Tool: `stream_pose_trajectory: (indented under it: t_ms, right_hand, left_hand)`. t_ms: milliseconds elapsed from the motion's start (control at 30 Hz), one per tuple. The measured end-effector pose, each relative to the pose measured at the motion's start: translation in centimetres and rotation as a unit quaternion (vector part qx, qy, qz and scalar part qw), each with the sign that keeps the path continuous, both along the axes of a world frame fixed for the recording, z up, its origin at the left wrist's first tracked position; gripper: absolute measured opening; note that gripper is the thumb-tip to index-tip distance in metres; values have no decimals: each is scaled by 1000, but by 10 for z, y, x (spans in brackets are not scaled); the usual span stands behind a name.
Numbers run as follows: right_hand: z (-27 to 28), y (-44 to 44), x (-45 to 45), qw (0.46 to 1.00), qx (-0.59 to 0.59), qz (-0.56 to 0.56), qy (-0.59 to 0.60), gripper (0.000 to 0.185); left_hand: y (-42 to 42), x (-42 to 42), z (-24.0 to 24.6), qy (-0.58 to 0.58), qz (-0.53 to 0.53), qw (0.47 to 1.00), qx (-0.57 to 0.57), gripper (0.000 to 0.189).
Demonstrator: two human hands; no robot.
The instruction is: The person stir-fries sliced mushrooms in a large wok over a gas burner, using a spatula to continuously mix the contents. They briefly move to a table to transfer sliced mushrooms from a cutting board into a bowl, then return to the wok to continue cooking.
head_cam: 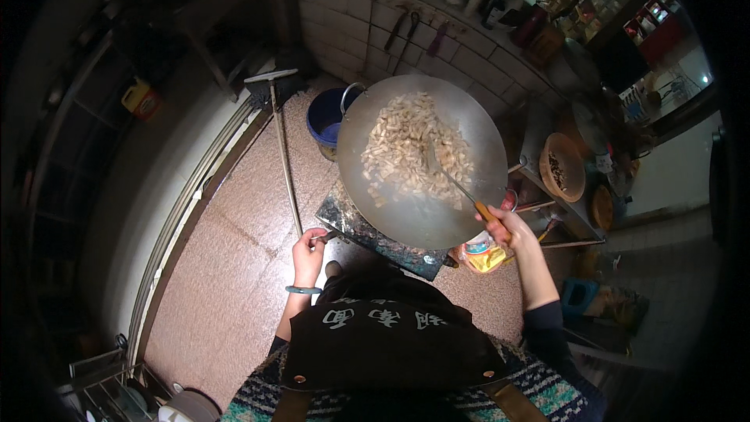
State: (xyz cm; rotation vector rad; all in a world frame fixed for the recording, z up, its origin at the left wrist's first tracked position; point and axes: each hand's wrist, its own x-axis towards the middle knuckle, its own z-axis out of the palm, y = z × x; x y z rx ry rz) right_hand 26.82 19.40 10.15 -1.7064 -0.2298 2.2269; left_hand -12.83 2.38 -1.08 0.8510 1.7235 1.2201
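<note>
A large steel wok (363, 152) rests on a blackened, stained stove (410, 258) in front of me. Pale, chopped food pieces (410, 135) lie spread across its middle, with a slight haze over them. My right hand (507, 225) grips the wooden handle of a metal wok spatula (463, 187); its blade is down among the pieces. At the stove's left corner, the fingers of my left hand (309, 255) pinch a small dark knob (330, 236), partly hidden by them. A bangle circles my left wrist.
A blue bucket (322, 129) stands left of the wok, beside a long-handled squeegee (281, 146). On the right, a shelf holds an orange bowl (562, 167). Packages (483, 255) sit beneath the wok's right side. Utensils (404, 35) hang on the tiled wall behind.
</note>
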Motion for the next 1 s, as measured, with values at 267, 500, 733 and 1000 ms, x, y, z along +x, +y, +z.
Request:
stream_pose_trajectory:
  t_ms: [267, 500, 733, 1000]
  right_hand:
    - [51, -34, -16, 787, 129, 553, -243, 31]
    - [-46, 24, -123, 913, 217, 336, -86, 28]
    - [11, 4, -62, 951, 183, 240, -61, 22]
    - [21, -54, -44, 860, 124, 448, -212, 17]
  left_hand:
    - [-4, -4, -5, -16, 45, 998, 33, 19]
    - [-13, -4, -7, -27, 54, 998, 29, 20]
    - [-9, -9, -4, -28, 62, 997, 24, 20]
    - [-21, -12, -16, -35, 81, 996, 28, 20]
